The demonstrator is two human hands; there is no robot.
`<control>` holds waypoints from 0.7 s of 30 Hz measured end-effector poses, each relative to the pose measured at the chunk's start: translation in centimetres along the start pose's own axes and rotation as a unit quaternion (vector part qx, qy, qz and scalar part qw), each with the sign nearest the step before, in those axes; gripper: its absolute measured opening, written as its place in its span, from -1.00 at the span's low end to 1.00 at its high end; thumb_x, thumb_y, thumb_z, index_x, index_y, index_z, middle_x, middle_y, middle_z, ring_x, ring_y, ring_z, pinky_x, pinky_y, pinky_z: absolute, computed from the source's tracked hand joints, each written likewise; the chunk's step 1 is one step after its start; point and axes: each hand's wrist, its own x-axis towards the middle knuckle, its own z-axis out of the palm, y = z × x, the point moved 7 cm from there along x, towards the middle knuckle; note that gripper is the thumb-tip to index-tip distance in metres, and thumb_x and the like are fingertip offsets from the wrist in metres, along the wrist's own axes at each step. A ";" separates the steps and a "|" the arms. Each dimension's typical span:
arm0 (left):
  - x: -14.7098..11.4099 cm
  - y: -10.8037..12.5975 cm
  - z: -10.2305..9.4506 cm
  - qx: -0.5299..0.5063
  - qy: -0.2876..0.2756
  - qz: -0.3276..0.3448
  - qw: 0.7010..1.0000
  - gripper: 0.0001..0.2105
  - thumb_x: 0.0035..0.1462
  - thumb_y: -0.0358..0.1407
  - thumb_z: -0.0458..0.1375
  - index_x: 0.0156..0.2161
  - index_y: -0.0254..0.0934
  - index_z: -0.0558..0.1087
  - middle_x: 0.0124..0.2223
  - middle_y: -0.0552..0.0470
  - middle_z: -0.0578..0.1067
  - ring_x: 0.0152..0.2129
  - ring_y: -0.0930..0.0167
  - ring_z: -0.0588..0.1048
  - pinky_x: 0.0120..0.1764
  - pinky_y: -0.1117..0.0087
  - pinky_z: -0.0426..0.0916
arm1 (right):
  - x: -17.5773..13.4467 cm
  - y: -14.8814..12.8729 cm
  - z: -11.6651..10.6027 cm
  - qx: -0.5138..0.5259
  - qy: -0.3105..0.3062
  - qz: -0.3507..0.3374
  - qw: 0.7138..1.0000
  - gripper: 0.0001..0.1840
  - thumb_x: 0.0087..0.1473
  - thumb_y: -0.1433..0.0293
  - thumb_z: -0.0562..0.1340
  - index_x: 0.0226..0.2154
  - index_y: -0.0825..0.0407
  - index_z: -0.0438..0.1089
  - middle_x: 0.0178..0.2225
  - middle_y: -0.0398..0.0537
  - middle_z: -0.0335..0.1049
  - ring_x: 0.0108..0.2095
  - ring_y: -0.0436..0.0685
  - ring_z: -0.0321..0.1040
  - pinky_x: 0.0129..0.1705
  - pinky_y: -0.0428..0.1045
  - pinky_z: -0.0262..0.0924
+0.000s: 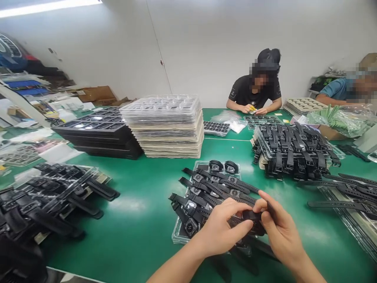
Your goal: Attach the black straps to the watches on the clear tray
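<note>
A black smartwatch (255, 221) is held over the near right part of a clear plastic tray (179, 232). My left hand (225, 226) pinches one side of it between thumb and fingers. On the other side my right hand (278, 226) grips its black strap, thumb against the fingers. My fingers partly hide the watch. Several more watches with black straps lie on the tray, mostly backs up, like the watch (191, 226) at the left corner. Two watches with looped straps (216, 166) sit along the tray's far edge.
Loaded watch trays stand at left (55, 200), back right (294, 149) and right edge (353, 200). Tall stacked trays (173, 133) and black trays (103, 137) line the back of the green table (141, 220). A person (255, 88) works opposite; another (338, 90) sits far right.
</note>
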 end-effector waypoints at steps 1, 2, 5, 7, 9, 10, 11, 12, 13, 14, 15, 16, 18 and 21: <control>0.0 0.1 0.0 -0.002 -0.002 0.001 1.000 -0.75 0.17 -0.32 0.22 -0.04 -0.22 0.60 -0.22 -0.04 0.57 -0.25 0.34 0.47 -0.13 0.36 0.39 | -0.1 0.1 -0.1 0.019 -0.005 -0.008 1.000 -0.63 0.38 0.26 0.16 0.18 -0.23 0.42 -0.32 -0.10 0.48 -0.37 0.08 0.46 -0.26 -0.02 0.45; 0.0 0.1 -0.1 -0.007 -0.001 -0.001 1.000 -0.75 0.17 -0.32 0.22 -0.05 -0.22 0.60 -0.22 -0.04 0.57 -0.25 0.34 0.48 -0.13 0.36 0.39 | -0.1 0.1 0.0 0.037 -0.020 -0.014 0.999 -0.63 0.38 0.26 0.16 0.19 -0.27 0.39 -0.33 -0.12 0.48 -0.36 0.07 0.46 -0.27 -0.03 0.44; 0.0 -0.1 -0.1 -0.026 0.000 -0.014 1.000 -0.76 0.18 -0.31 0.22 -0.06 -0.23 0.61 -0.20 -0.06 0.57 -0.25 0.34 0.49 -0.18 0.38 0.38 | 0.0 -0.1 0.0 0.062 -0.054 -0.027 0.996 -0.54 0.34 0.13 0.19 0.26 -0.33 0.31 -0.30 -0.11 0.49 -0.35 0.09 0.46 -0.33 -0.05 0.42; 0.1 -0.2 -0.1 -0.039 0.000 -0.018 0.999 -0.77 0.18 -0.30 0.22 -0.08 -0.25 0.62 -0.20 -0.06 0.57 -0.24 0.33 0.49 -0.18 0.38 0.38 | 0.2 -0.6 -0.1 0.058 -0.064 -0.047 0.995 -0.54 0.33 0.07 0.19 0.24 -0.31 0.35 -0.27 -0.08 0.52 -0.33 0.12 0.46 -0.31 -0.02 0.42; 0.1 -0.3 0.0 -0.051 -0.001 -0.016 0.999 -0.77 0.17 -0.30 0.23 -0.08 -0.25 0.61 -0.20 -0.06 0.57 -0.24 0.33 0.49 -0.15 0.36 0.38 | 0.4 -1.2 -0.2 0.045 -0.059 -0.066 0.995 -0.66 0.35 0.14 0.19 0.11 -0.27 0.49 -0.26 -0.05 0.53 -0.31 0.13 0.46 -0.30 -0.03 0.41; 0.1 -0.3 0.0 -0.056 -0.002 -0.016 0.998 -0.76 0.17 -0.30 0.22 -0.07 -0.25 0.61 -0.21 -0.06 0.57 -0.23 0.33 0.49 -0.13 0.36 0.38 | 0.4 -1.4 -0.3 0.038 -0.050 -0.066 0.996 -0.72 0.35 0.20 0.19 0.02 -0.24 0.55 -0.26 -0.04 0.52 -0.31 0.12 0.45 -0.31 -0.04 0.40; 0.1 -0.4 0.1 -0.061 -0.001 -0.017 0.998 -0.76 0.17 -0.31 0.22 -0.07 -0.25 0.61 -0.21 -0.05 0.56 -0.23 0.34 0.49 -0.12 0.36 0.37 | 0.5 -1.4 -0.4 0.034 -0.036 -0.058 0.997 -0.77 0.35 0.25 0.20 -0.07 -0.20 0.58 -0.28 -0.04 0.51 -0.31 0.12 0.44 -0.34 -0.06 0.37; 0.1 -0.4 0.1 -0.064 0.001 -0.019 0.998 -0.76 0.17 -0.31 0.23 -0.07 -0.25 0.61 -0.21 -0.05 0.56 -0.24 0.34 0.48 -0.12 0.36 0.37 | 0.5 -1.4 -0.5 0.033 -0.018 -0.044 0.998 -0.79 0.34 0.29 0.21 -0.14 -0.16 0.59 -0.29 -0.04 0.48 -0.32 0.11 0.42 -0.38 -0.07 0.35; 0.1 -0.5 0.1 -0.067 0.005 -0.022 0.998 -0.76 0.16 -0.31 0.23 -0.07 -0.25 0.61 -0.22 -0.04 0.56 -0.24 0.34 0.48 -0.12 0.36 0.37 | 0.4 -1.2 -0.6 0.034 0.000 -0.026 0.999 -0.81 0.34 0.33 0.21 -0.20 -0.13 0.58 -0.30 -0.04 0.46 -0.34 0.11 0.40 -0.42 -0.08 0.31; 0.0 -0.6 0.1 -0.068 0.010 -0.022 0.997 -0.76 0.15 -0.31 0.23 -0.08 -0.25 0.61 -0.22 -0.04 0.55 -0.25 0.34 0.48 -0.12 0.35 0.37 | 0.4 -0.9 -0.6 0.037 0.013 -0.008 0.999 -0.81 0.34 0.35 0.20 -0.24 -0.10 0.55 -0.31 -0.04 0.43 -0.36 0.10 0.37 -0.46 -0.09 0.28; 0.0 -0.6 0.1 -0.069 0.014 -0.021 0.997 -0.76 0.14 -0.31 0.23 -0.08 -0.26 0.60 -0.22 -0.04 0.55 -0.26 0.34 0.47 -0.12 0.35 0.37 | 0.3 -0.7 -0.6 0.042 0.019 0.006 0.999 -0.80 0.35 0.35 0.18 -0.26 -0.08 0.53 -0.32 -0.04 0.40 -0.40 0.09 0.34 -0.49 -0.09 0.24; 0.0 -0.6 0.0 -0.069 0.018 -0.019 0.997 -0.75 0.14 -0.31 0.23 -0.07 -0.26 0.60 -0.22 -0.05 0.55 -0.26 0.34 0.47 -0.12 0.34 0.37 | 0.2 -0.5 -0.5 0.047 0.018 0.016 0.999 -0.79 0.36 0.35 0.16 -0.27 -0.07 0.50 -0.32 -0.04 0.38 -0.42 0.07 0.31 -0.51 -0.09 0.21; 0.0 -0.6 0.0 -0.067 0.021 -0.013 0.997 -0.75 0.15 -0.30 0.23 -0.07 -0.28 0.60 -0.22 -0.06 0.55 -0.26 0.34 0.47 -0.11 0.33 0.38 | 0.2 -0.2 -0.2 0.048 0.004 0.024 0.999 -0.79 0.36 0.35 0.15 -0.27 -0.06 0.48 -0.32 -0.05 0.35 -0.43 0.07 0.30 -0.51 -0.08 0.21; 0.1 -0.5 -0.2 -0.061 0.018 -0.005 0.998 -0.75 0.17 -0.28 0.22 -0.07 -0.28 0.59 -0.23 -0.06 0.56 -0.25 0.32 0.47 -0.10 0.31 0.38 | 0.4 -0.2 0.1 0.038 -0.028 0.024 0.999 -0.79 0.36 0.33 0.15 -0.27 -0.05 0.49 -0.32 -0.03 0.35 -0.37 0.11 0.35 -0.45 -0.06 0.26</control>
